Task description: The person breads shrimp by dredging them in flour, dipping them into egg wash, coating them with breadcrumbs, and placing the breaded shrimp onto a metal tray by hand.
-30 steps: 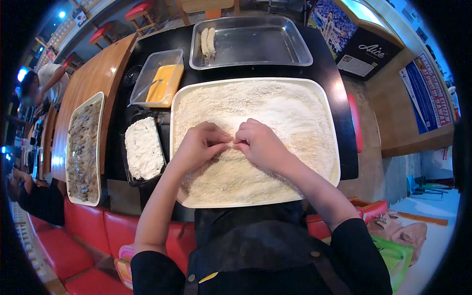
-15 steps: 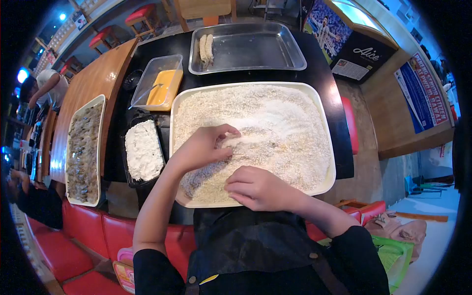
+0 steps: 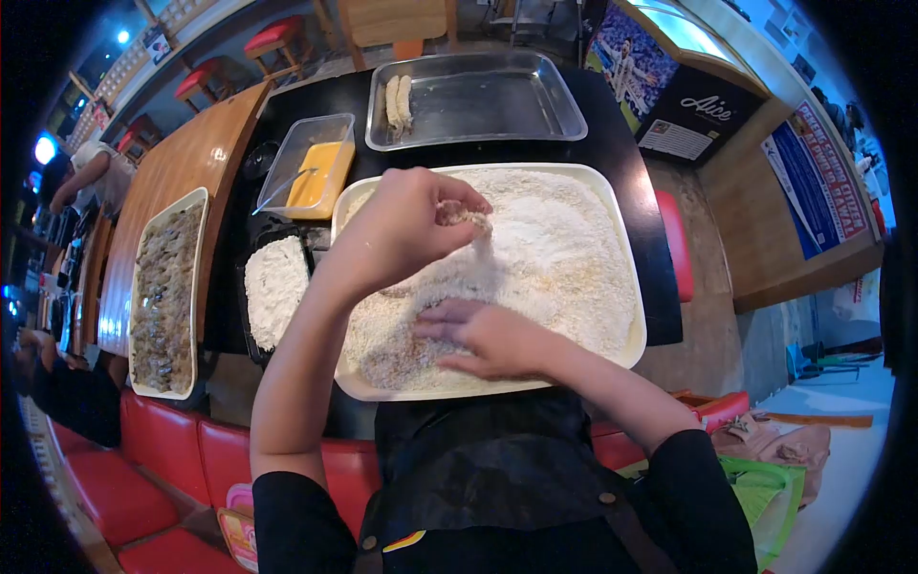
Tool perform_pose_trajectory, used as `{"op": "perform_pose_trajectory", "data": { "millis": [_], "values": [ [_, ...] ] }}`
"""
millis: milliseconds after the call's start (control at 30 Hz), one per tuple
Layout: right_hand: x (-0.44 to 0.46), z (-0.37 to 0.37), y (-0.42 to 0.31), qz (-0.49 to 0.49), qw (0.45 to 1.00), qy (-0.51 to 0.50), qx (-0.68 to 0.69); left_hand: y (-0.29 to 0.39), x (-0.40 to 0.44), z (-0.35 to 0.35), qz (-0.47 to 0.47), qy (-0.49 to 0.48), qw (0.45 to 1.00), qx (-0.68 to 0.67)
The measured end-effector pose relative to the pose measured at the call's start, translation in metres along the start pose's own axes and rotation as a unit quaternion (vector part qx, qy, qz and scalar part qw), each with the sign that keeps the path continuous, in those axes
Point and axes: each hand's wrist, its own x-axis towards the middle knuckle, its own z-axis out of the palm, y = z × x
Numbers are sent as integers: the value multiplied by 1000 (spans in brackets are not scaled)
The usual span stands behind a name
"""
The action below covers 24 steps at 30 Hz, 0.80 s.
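A cream tray (image 3: 626, 287) full of pale breadcrumbs (image 3: 564, 258) lies in front of me. My left hand (image 3: 411, 225) is raised over its middle, fingers closed around a clump of breadcrumbs (image 3: 466, 218); crumbs trickle down from it. Whether a food piece is inside the clump is hidden. My right hand (image 3: 492, 340) lies palm down on the crumbs near the tray's front edge, its fingers spread. Two crumb-coated sticks (image 3: 398, 103) rest side by side at the left end of a metal tray (image 3: 478, 105) behind.
Left of the crumbs stand a clear tub of orange-yellow batter (image 3: 320, 172) with a spoon (image 3: 277, 191) in it and a black container of white flour (image 3: 274, 292). Further left is a long tray of greyish wet pieces (image 3: 164, 292). Other people (image 3: 91, 177) are at the far left.
My left hand has lifted off the crumbs, taking a clump with it. My right hand has opened from a curled shape and flattened onto the crumbs, slightly left.
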Motion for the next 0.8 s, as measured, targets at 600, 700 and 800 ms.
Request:
{"op": "perform_pose_trajectory", "data": {
  "millis": [600,700,800],
  "values": [
    [-12,-83,35,189,909,212,304,10,-27,25,-51,-28,997,-45],
    [-30,-82,30,223,918,265,192,-20,-34,31,-129,-72,987,-55],
    [-41,-77,5,241,939,244,24,-60,-54,31,-119,-34,992,-10]
  ]
}}
